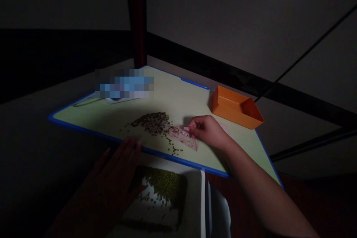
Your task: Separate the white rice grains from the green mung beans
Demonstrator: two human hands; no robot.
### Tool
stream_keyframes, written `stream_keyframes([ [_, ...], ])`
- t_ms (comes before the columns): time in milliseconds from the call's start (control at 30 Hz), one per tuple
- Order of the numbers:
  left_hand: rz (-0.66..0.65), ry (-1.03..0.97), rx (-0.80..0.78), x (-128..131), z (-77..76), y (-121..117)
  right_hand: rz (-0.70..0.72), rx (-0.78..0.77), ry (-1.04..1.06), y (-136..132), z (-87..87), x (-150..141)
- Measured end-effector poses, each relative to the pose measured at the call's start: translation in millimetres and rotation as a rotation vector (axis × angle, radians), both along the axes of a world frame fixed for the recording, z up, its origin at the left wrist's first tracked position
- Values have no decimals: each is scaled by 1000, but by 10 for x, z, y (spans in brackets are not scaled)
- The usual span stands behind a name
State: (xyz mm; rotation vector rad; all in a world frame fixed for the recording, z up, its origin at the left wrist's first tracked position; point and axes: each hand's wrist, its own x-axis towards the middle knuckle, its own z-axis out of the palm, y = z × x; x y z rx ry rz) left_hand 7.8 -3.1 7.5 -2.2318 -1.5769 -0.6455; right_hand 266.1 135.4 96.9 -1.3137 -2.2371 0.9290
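Note:
My right hand [206,131] rests over the pale board [178,100], thumb and fingers pinched together. Whatever lies between the fingertips is too small to make out. Just left of them is a loose pile of small green beans [153,122], resembling mung beans, with a few strays trailing toward the near edge. Pinkish marks [184,137] show on the board beneath the right fingertips. In deep shadow, my left hand [118,167] has its fingers stretched out by the board's blue near edge. Below it, a white tray [203,197] holds more green beans [169,182].
An orange open box [237,119] stands at the board's right corner. On the far left of the board, a blurred-out blue item [125,84] sits on a white base with a cable [83,100]. Behind rises a dark reddish post [138,18] before a wall.

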Motion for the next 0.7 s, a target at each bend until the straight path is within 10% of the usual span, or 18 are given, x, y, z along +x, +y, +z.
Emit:
stream_keyframes([
  [700,4,68,11,-13,7,9,18,61,-2,28,-19,-70],
])
